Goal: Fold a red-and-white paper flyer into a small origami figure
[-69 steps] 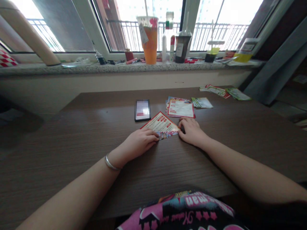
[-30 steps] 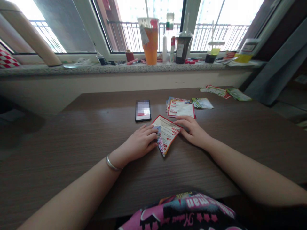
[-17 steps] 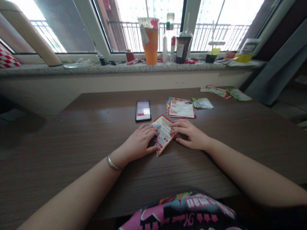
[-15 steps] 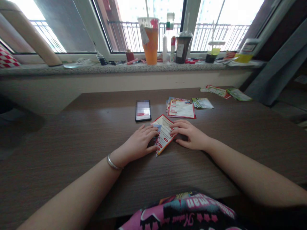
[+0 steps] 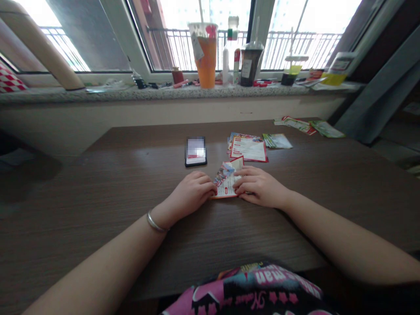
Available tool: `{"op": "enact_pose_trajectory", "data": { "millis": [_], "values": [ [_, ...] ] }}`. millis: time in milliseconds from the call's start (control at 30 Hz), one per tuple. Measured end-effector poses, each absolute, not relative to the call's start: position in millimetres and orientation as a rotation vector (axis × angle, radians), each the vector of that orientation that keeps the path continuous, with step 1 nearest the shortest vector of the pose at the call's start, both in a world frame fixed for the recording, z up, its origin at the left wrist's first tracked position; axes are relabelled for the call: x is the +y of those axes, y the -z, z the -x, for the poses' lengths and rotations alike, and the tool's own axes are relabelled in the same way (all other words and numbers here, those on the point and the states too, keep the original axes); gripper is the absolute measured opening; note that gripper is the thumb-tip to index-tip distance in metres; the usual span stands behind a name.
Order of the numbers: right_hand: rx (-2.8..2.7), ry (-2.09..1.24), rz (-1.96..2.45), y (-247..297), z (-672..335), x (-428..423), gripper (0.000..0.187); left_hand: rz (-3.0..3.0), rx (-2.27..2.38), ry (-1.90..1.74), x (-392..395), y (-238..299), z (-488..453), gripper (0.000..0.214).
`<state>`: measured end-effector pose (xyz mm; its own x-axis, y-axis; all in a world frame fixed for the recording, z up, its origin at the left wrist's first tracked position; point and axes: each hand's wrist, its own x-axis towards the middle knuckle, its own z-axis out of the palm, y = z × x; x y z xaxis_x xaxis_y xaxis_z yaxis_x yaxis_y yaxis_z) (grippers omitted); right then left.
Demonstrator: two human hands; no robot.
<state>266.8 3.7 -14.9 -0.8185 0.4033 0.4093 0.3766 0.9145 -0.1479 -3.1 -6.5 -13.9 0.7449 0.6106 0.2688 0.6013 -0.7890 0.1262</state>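
Observation:
A printed paper sheet, partly folded, lies on the table between my hands, with a picture on its folded flap and text below. My left hand has its fingers curled in, gripping the sheet's left corner. On the other side my right hand closes over the right edge, fingertips on the printed face. The fingers hide both ends of the sheet. Just behind it lies a stack of similar printed sheets. To the left of the stack a phone stands or lies with its lit screen blurred out.
Green printed cards lie right of the stack, and more cards sit near the table's back right corner. On the granite sill stand an orange drink cup, a dark drink cup and several small items.
The sheet has turned so its lower edge runs nearly level, towards me. My left fingers, spread on it before, have curled round its corner. My right fingers have curled a little more.

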Motion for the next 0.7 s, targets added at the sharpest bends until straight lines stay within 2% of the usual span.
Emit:
{"op": "enact_pose_trajectory", "data": {
  "millis": [233, 400, 700],
  "values": [
    [-2.739, -0.059, 0.618, 10, -263, -3, 0.022, -2.973, 0.997, -0.441, -11, 13, 2, 0.025],
    [-2.7, -0.095, 0.824, 12, -265, -5, 0.024, -2.99, 1.051, -0.272, -17, 13, 0, 0.042],
    [-2.318, -0.534, 1.211, 18, -266, 3, 0.018, -2.921, 1.026, -0.167, -20, 19, 4, 0.056]
  ]
}}
